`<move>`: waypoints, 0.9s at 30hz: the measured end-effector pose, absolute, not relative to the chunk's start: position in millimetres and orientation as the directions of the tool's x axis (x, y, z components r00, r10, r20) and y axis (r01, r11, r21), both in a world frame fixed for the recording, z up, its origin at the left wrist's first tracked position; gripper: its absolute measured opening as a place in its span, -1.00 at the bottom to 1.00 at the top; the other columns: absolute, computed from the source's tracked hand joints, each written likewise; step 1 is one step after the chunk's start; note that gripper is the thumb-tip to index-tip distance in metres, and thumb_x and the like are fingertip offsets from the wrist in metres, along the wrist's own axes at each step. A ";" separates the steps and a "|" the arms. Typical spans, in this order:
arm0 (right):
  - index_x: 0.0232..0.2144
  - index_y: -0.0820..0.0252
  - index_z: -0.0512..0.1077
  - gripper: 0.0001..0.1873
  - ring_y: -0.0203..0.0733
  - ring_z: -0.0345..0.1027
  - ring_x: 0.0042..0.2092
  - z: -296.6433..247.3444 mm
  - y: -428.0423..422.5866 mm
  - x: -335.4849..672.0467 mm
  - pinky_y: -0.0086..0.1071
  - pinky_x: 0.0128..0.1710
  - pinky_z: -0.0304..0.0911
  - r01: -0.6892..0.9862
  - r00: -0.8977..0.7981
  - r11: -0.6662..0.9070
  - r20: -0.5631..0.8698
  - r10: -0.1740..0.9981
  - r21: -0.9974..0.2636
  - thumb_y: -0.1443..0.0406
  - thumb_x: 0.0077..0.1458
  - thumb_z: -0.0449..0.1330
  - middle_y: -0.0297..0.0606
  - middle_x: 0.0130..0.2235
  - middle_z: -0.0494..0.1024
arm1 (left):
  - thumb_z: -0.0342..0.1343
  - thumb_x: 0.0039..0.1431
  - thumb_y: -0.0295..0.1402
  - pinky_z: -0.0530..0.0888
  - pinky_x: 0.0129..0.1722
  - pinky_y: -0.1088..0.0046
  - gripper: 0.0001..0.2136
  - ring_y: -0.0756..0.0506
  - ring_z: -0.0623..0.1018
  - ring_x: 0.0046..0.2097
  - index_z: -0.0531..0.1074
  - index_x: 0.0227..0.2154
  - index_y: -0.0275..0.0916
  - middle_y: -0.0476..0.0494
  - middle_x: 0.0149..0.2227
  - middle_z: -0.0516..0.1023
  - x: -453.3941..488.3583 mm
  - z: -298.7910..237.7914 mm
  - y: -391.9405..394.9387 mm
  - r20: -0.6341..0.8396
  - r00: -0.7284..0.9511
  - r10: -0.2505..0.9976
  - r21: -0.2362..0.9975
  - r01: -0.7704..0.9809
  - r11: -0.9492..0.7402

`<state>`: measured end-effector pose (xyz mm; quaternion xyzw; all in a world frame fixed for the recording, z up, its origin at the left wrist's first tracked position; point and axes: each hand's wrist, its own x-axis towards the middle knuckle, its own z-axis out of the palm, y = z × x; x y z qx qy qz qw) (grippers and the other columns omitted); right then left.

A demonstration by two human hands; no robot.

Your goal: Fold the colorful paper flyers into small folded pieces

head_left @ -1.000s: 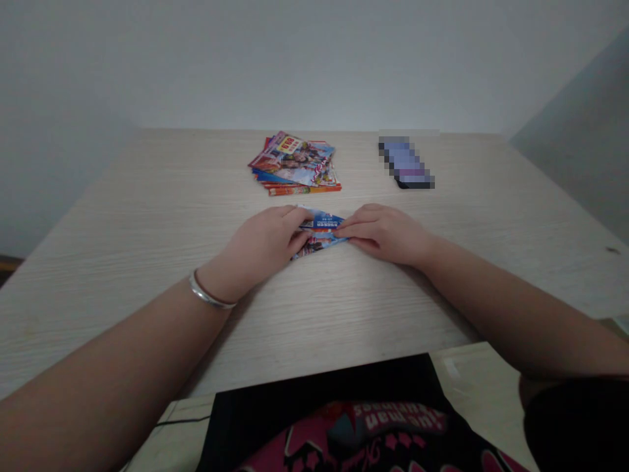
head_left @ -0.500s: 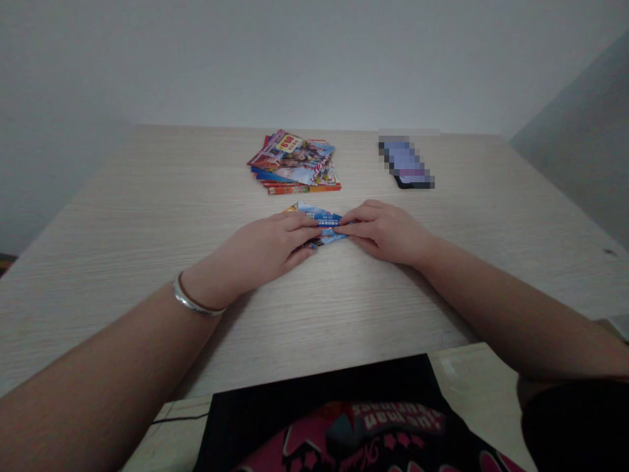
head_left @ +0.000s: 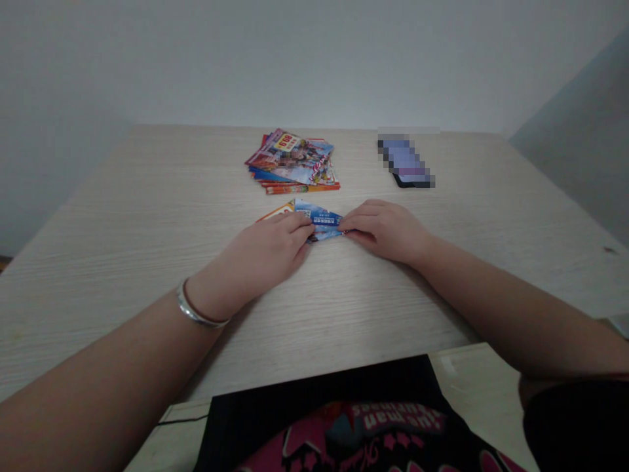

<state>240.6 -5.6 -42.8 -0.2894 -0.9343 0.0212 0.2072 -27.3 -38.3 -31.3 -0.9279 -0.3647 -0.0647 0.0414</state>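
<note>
1. We are holding a folded glossy leaflet (head_left: pixel 317 219) flat on the pale wood-grain table (head_left: pixel 147 295), in front of us and near the middle of the tabletop.
2. Our left hand (head_left: pixel 260 252) is covering the leaflet's near left part, its fingers lying together across the top, so part of the print is hidden.
3. Our right hand (head_left: pixel 386 231) is meeting the leaflet's right end, its fingers closed together and pinching that end against the table.
4. A loose stack of colourful booklets (head_left: pixel 289 164) is lying just beyond the leaflet, slightly to the left, with no hand touching it.
5. A phone (head_left: pixel 405 162), its top pixelated, is lying face up beyond our right hand, apart from the stack.
6. A metal bangle (head_left: pixel 199 313) is circling our left wrist, and a black garment with pink print (head_left: pixel 319 432) is showing below the table edge.
</note>
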 end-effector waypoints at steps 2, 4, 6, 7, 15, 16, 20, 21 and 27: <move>-0.09 0.15 0.65 -0.74 -0.11 0.55 -0.09 -44.3 -3.8 238.2 -0.21 0.00 0.39 0.527 -0.744 0.830 0.373 0.555 -0.183 0.27 0.38 0.15 -0.17 -0.09 0.73 | -0.11 0.43 -0.41 0.45 0.29 0.06 -0.60 -0.31 0.51 0.21 0.46 0.17 -0.47 -0.45 0.17 0.52 -28.0 -31.1 -37.6 0.163 0.709 0.687 0.004 0.695 -0.719; -0.08 0.13 0.65 -0.74 -0.11 0.56 -0.08 -45.4 -2.1 236.7 -0.20 0.02 0.38 0.532 -0.739 0.822 0.363 0.568 -0.203 0.27 0.37 0.15 -0.18 -0.09 0.73 | -0.10 0.42 -0.43 0.48 0.25 0.06 -0.57 -0.30 0.52 0.20 0.39 0.26 -0.43 -0.45 0.19 0.49 -28.1 -30.4 -37.4 0.151 0.702 0.696 0.030 0.700 -0.713; -0.06 0.11 0.65 -0.74 -0.12 0.56 -0.07 -45.6 -1.0 236.1 -0.19 0.04 0.37 0.536 -0.736 0.817 0.356 0.575 -0.212 0.27 0.37 0.16 -0.20 -0.09 0.74 | -0.11 0.43 -0.40 0.50 0.21 0.06 -0.54 -0.29 0.52 0.18 0.35 0.32 -0.35 -0.43 0.22 0.45 -27.3 -29.9 -38.2 0.129 0.706 0.697 0.034 0.699 -0.714; -0.06 0.11 0.65 -0.74 -0.12 0.56 -0.07 -45.3 -0.8 236.2 -0.19 0.04 0.37 0.534 -0.736 0.818 0.358 0.575 -0.214 0.27 0.37 0.16 -0.21 -0.09 0.74 | -0.12 0.44 -0.38 0.50 0.21 0.05 -0.54 -0.30 0.52 0.18 0.35 0.32 -0.34 -0.44 0.23 0.43 -26.5 -29.8 -39.0 0.122 0.710 0.694 0.032 0.696 -0.717; -0.07 0.12 0.65 -0.73 -0.11 0.58 -0.11 -36.7 -3.4 237.8 -0.21 -0.02 0.37 0.578 -0.734 0.797 0.317 0.601 -0.174 0.31 0.34 0.15 -0.21 -0.12 0.75 | -0.17 0.47 -0.32 0.41 0.33 0.07 -0.51 -0.32 0.40 0.34 0.28 0.30 -0.53 -0.54 0.32 0.36 -23.2 -33.1 -43.6 0.122 0.738 0.664 0.073 0.661 -0.747; -0.09 0.12 0.65 -0.73 -0.10 0.59 -0.13 -35.6 -4.1 238.0 -0.21 -0.03 0.37 0.592 -0.730 0.790 0.312 0.609 -0.157 0.30 0.34 0.15 -0.20 -0.13 0.75 | -0.16 0.47 -0.30 0.40 0.33 0.06 -0.50 -0.33 0.40 0.34 0.27 0.31 -0.55 -0.55 0.32 0.36 -23.5 -33.3 -43.5 0.122 0.738 0.664 0.072 0.660 -0.748; -0.16 0.11 0.67 -0.76 -0.09 0.60 -0.14 -35.0 -5.1 238.3 -0.19 -0.05 0.34 0.597 -0.731 0.797 0.345 0.589 -0.095 0.28 0.33 0.17 -0.22 -0.14 0.76 | -0.18 0.49 -0.24 0.35 0.37 0.03 -0.47 -0.33 0.35 0.38 0.24 0.35 -0.50 -0.52 0.36 0.33 -23.9 -34.7 -43.7 0.140 0.743 0.654 0.060 0.653 -0.755; -0.16 0.11 0.68 -0.76 -0.09 0.60 -0.13 -35.7 -4.9 238.1 -0.19 -0.04 0.33 0.592 -0.731 0.801 0.361 0.579 -0.086 0.28 0.33 0.18 -0.22 -0.12 0.76 | -0.19 0.50 -0.24 0.33 0.38 0.03 -0.47 -0.32 0.34 0.40 0.24 0.36 -0.47 -0.49 0.37 0.32 -23.7 -35.3 -44.0 0.142 0.748 0.649 0.055 0.648 -0.759; -0.14 0.11 0.69 -0.77 -0.10 0.60 -0.09 -40.0 -3.1 236.8 -0.19 -0.03 0.32 0.579 -0.733 0.813 0.393 0.555 -0.069 0.32 0.30 0.21 -0.24 -0.08 0.75 | -0.23 0.51 -0.23 0.27 0.42 0.06 -0.45 -0.33 0.29 0.43 0.24 0.37 -0.50 -0.47 0.40 0.30 -21.2 -36.1 -46.0 0.112 0.740 0.663 -0.018 0.669 -0.743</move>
